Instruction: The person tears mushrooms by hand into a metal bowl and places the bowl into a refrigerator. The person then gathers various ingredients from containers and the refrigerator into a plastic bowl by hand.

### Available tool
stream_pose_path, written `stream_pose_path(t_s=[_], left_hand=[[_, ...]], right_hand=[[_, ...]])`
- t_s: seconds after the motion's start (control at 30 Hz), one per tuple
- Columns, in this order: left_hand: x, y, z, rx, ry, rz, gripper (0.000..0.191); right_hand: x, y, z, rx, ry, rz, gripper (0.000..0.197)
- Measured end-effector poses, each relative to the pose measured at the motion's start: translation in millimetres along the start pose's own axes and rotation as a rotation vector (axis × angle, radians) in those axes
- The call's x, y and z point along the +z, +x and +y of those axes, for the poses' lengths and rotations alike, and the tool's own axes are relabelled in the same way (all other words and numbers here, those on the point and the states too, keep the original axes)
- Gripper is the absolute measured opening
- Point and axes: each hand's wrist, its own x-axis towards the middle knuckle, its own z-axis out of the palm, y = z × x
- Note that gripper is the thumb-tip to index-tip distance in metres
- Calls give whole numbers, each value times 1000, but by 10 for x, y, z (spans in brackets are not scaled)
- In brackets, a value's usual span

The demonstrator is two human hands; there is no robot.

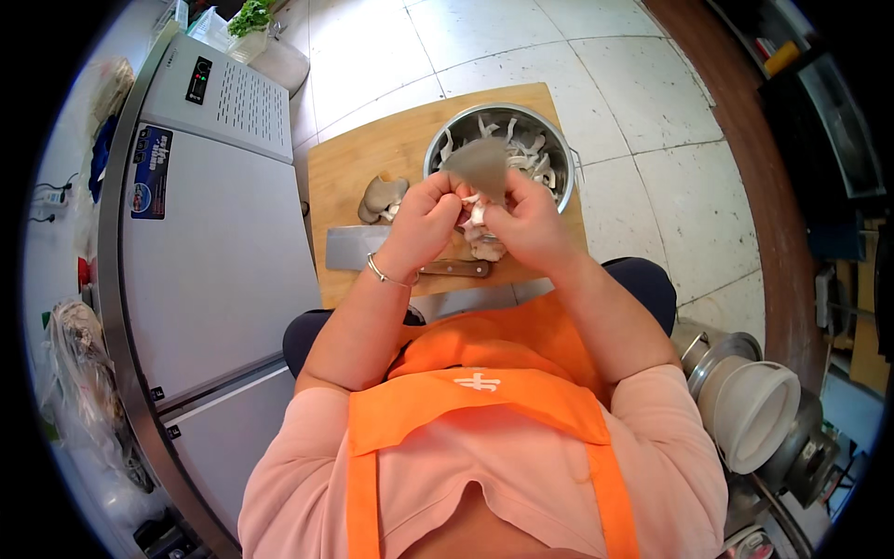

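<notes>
Both hands meet over the near side of a metal bowl (494, 107), gripping one grey oyster mushroom (482, 162) whose cap is slightly blurred. My left hand (426, 220) pinches it from the left, and my right hand (534, 220) holds its pale stem side. Torn white mushroom strips (538, 168) lie in the bowl. Another oyster mushroom clump (384, 195) rests on the wooden board (363, 157), left of my left hand. Partly under my left wrist lies a cleaver (357, 246), its wooden handle (457, 268) pointing right. Pale mushroom pieces (487, 250) sit just beyond the handle.
A white chest-like refrigerator unit (216, 258) with a metal top edge stands close on the left. Stacked pots and a white bucket (758, 416) are on the floor at right. Leafy greens (251, 17) sit in a container at the upper left. Tiled floor (503, 63) surrounds the board.
</notes>
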Motion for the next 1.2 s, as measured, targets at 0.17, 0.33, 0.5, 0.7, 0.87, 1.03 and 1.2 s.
stream_pose_path(t_s=[0.17,0.33,0.5,0.7,0.87,1.03,1.2], left_hand=[[44,163,19,41,-97,-19,10],[86,240,85,-71,-212,-39,14],[-15,192,-6,-17,-96,-140,13],[-210,53,-72,-59,-116,-72,14],[-496,-198,-223,-97,379,-187,9],[-553,-288,-614,-63,691,-17,22],[-495,-336,-565,-21,747,6,19]], right_hand=[[-109,129,-16,129,175,72,20],[-231,211,60,39,212,217,16],[-236,196,80,59,207,206,15],[-343,217,60,60,139,287,13],[-431,241,98,37,86,245,17],[-366,244,156,79,-12,171,17],[-304,217,117,94,88,56,21]])
